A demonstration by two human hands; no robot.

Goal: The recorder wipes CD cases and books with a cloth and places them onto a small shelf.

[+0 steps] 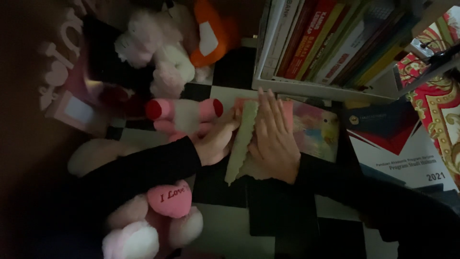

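Floor: black and white checkered tiles (225,225), the light is dim.
Left side: a pink plush (153,223) with a heart lies near my left sleeve; more plush toys (163,57) are behind.
My left hand (215,139): fingers curled, pinching the edge of the green cloth (241,144).
My right hand (273,132): open and flat, pressing on the folded cloth beside the green one.
Right side: a white box of books (326,43), a dark folder (393,129) under it.
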